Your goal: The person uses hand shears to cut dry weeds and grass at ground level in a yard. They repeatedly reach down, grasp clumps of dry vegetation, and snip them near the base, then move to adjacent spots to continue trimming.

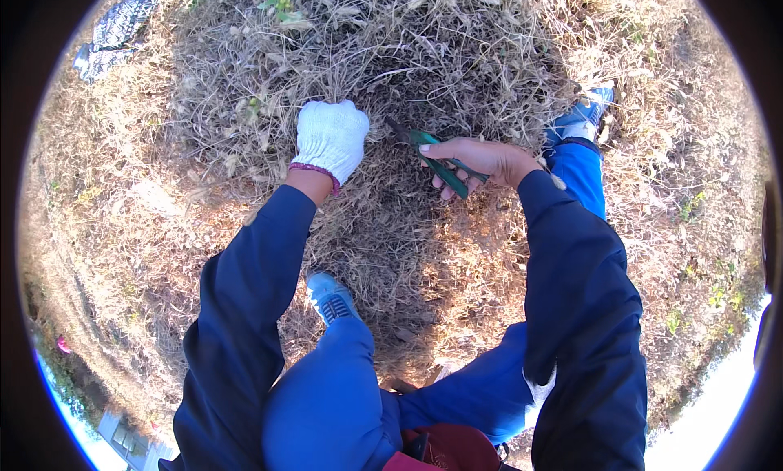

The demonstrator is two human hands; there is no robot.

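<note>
My left hand (333, 137), in a white knitted glove with a purple-red cuff edge, is closed in a fist at the near edge of a heap of dry plants (379, 49). Dry stems (376, 128) poke out beside its thumb side; the fingertips are hidden beneath. My bare right hand (483, 159) holds hand shears (449, 176) with green handles. Their dark blades (399, 128) point up and left, towards the gloved fist, a short gap from it. Whether the blades are apart is hard to make out.
Dry straw and bare soil (483, 232) lie around my feet. My left shoe (330, 296) is below the fist; my right shoe (581, 116) stands beside the heap. A black-and-white patterned cloth item (119, 27) lies at the far left. Green leaves (284, 6) show in the heap.
</note>
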